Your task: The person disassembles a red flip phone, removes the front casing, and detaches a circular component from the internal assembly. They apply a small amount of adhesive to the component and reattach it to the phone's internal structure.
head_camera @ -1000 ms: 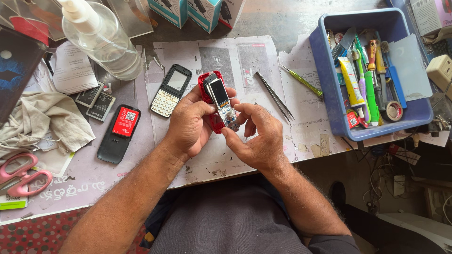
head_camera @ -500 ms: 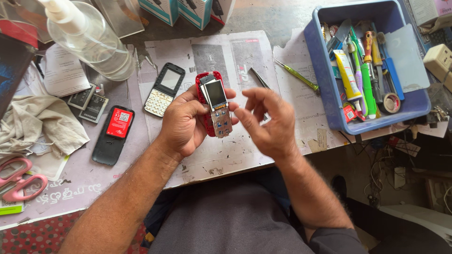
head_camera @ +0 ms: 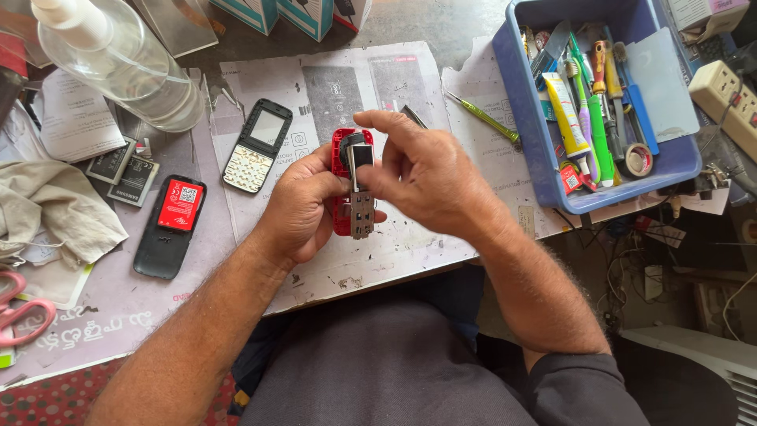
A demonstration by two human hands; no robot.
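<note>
My left hand (head_camera: pixel 303 207) grips a small red phone body (head_camera: pixel 341 185) from the left, holding it above the paper-covered bench. A grey inner board with a small screen and keypad (head_camera: pixel 361 193) lies on the red shell. My right hand (head_camera: pixel 422 173) reaches over from the right, its fingertips on the top of that inner board near the screen. The upper part of the red shell is hidden behind my fingers.
A loose phone front cover with keypad (head_camera: pixel 256 146) lies left of my hands. Further left sit a black phone with a red battery (head_camera: pixel 172 225) and two batteries (head_camera: pixel 124 167). A blue tray of tools (head_camera: pixel 607 87), a green screwdriver (head_camera: pixel 482 117), a clear bottle (head_camera: pixel 118 59), cloth (head_camera: pixel 55 209), pink scissors (head_camera: pixel 20 312).
My right hand has come back over the phone and its fingers now rest on the top of the inner board. The phone has turned slightly more upright in my left hand.
</note>
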